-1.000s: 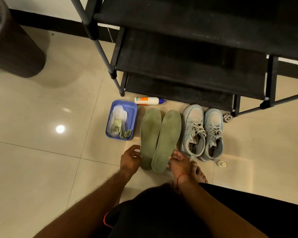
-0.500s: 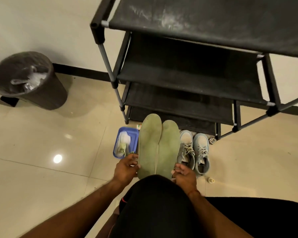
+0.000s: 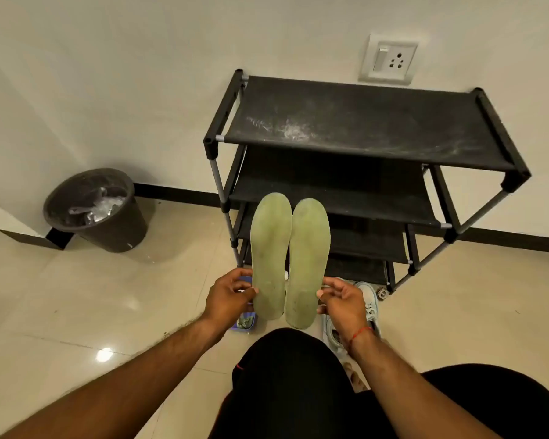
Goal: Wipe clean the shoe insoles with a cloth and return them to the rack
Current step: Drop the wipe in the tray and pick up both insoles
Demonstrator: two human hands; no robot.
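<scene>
Green insoles (image 3: 270, 255): our left hand (image 3: 229, 296) and right hand (image 3: 343, 299) are each pinching one. We are judging them wiped, shoe rack (image 3: 362, 122) placement outstanding.

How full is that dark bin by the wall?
Partly filled: crumpled pale litter shows inside the bin, below its rim. How deep it goes, cannot tell.

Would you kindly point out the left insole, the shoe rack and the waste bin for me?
left insole (image 3: 270, 248), head view, middle of its green surface.
shoe rack (image 3: 362, 128), head view, bare dusty top shelf.
waste bin (image 3: 124, 229), head view, outer side wall.
</scene>
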